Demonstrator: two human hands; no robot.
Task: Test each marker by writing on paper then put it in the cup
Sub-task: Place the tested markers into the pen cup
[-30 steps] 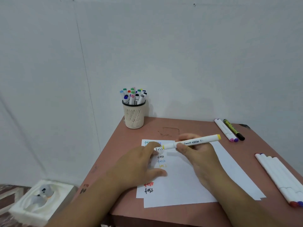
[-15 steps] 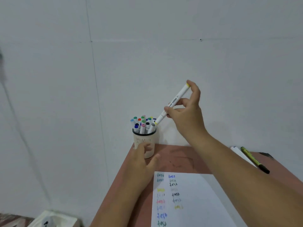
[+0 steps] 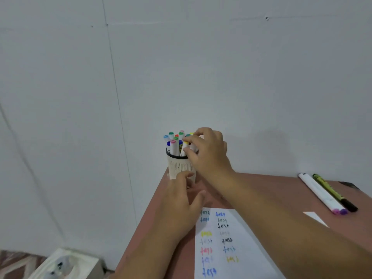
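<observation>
Head view: right hand [image 3: 209, 152] fingers pinch yellow marker [image 3: 184, 148] in cup [image 3: 179, 168]; left hand [image 3: 181, 200] relaxed.

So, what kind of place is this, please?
Probably a small desk against a plain wall at home: a brown tabletop, a cup of markers, and paper with colour tests.

plain pale grey-white wall [image 3: 221, 67] fills most of the view, thin vertical seam [image 3: 118, 101] left of centre, small dark dot [image 3: 267, 18] upper right. soft even light, faint shadow on the wall right of centre. reddish-brown table [image 3: 261, 186] pushed against the wall, lower right. bottom left: patterned brownish floor [image 3: 14, 262], white moulded tray [image 3: 66, 266] with blurry grey shapes inside, beside the table.
</observation>
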